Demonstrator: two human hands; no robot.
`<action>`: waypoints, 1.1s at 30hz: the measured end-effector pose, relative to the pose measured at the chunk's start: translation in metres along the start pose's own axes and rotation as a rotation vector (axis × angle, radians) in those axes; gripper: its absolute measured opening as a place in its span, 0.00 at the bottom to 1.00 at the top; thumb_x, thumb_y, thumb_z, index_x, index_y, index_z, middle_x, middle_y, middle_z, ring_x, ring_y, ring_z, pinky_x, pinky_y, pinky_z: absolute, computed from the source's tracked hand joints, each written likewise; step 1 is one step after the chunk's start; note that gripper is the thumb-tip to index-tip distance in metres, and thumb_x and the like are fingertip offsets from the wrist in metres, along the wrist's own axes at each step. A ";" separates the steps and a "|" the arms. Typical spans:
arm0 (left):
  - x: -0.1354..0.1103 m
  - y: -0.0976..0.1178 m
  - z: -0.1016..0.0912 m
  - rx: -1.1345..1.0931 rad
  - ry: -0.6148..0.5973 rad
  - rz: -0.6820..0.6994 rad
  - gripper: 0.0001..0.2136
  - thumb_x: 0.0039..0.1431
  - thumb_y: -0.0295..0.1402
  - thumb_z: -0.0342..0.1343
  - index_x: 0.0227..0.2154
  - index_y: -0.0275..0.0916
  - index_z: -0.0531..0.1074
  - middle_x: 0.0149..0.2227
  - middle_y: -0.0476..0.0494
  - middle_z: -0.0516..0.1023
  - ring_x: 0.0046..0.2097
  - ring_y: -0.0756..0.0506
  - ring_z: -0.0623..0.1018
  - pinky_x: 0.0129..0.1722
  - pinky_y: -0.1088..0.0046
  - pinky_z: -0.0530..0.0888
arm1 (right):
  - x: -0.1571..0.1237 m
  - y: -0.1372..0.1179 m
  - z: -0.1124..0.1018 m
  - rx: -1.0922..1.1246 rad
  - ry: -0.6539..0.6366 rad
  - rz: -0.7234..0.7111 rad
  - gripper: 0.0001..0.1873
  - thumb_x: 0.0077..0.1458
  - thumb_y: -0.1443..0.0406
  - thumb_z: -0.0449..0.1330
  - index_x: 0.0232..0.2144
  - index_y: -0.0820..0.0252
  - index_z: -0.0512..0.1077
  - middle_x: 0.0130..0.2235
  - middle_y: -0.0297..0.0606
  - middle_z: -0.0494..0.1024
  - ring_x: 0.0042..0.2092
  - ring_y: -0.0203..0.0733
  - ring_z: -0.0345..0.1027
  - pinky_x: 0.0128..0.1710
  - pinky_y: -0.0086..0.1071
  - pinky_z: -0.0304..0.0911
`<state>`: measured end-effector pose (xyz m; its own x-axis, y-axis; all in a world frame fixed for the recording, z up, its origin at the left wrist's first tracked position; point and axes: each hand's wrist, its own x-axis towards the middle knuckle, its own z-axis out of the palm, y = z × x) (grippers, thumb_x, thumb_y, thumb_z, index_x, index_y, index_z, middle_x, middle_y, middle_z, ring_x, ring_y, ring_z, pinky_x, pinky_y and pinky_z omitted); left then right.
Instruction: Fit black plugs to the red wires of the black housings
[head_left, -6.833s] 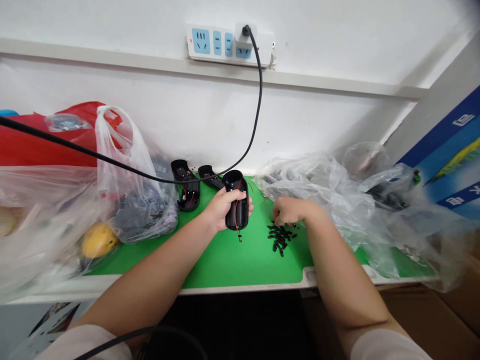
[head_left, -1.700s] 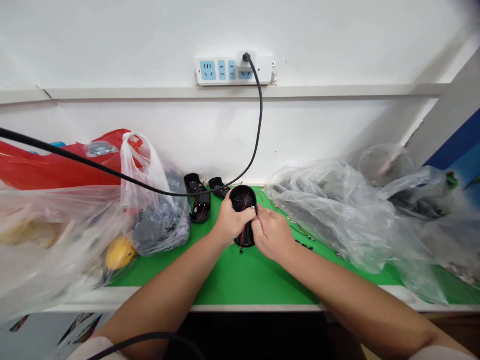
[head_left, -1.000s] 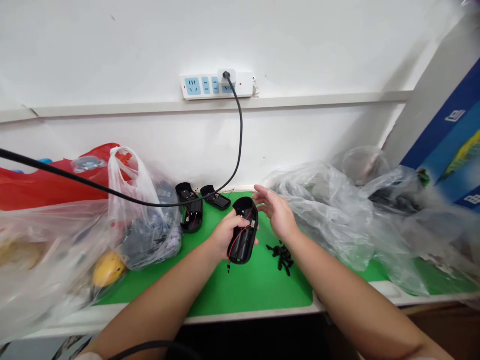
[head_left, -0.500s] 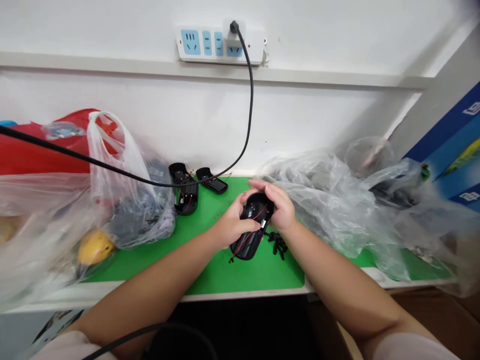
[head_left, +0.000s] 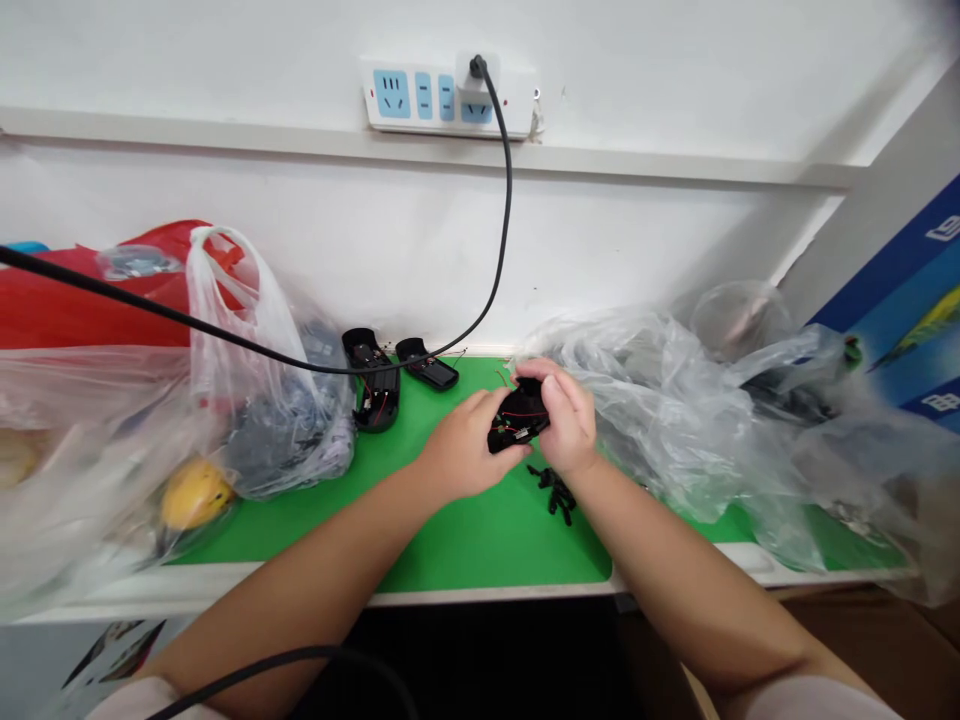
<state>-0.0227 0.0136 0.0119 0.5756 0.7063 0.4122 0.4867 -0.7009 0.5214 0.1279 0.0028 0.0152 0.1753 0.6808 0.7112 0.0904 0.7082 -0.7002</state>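
The black shell (head_left: 517, 420) sits cupped between both hands, near the far edge of the green mat (head_left: 480, 545) and a little right of its middle – the hands hide whether it touches the mat. The left hand (head_left: 466, 447) comes in from the near side, its fingers (head_left: 487, 403) closed against the shell, while the right hand (head_left: 568, 425) wraps over from the right, its fingers (head_left: 562, 378) together and clamped on it. Thin red wires (head_left: 523, 413) cross the visible face. Just beside the right wrist lies a small heap of black pegs (head_left: 553, 492), not touched by either hand. Farther left along the far edge sit an open shell (head_left: 371, 382) and a slimmer black piece (head_left: 425, 363) – both well apart from the hands.
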 end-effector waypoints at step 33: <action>-0.020 0.034 -0.009 0.156 0.077 0.350 0.27 0.48 0.53 0.57 0.45 0.38 0.68 0.35 0.40 0.75 0.36 0.41 0.75 0.36 0.63 0.71 | 0.011 0.024 -0.004 0.389 -0.054 0.360 0.29 0.59 0.45 0.42 0.38 0.61 0.72 0.36 0.45 0.76 0.38 0.45 0.71 0.37 0.40 0.68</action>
<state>-0.0239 -0.0235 0.0279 0.6761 0.4232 0.6031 0.3671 -0.9032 0.2223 0.1361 0.0263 0.0063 0.0769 0.8949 0.4396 -0.3383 0.4382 -0.8328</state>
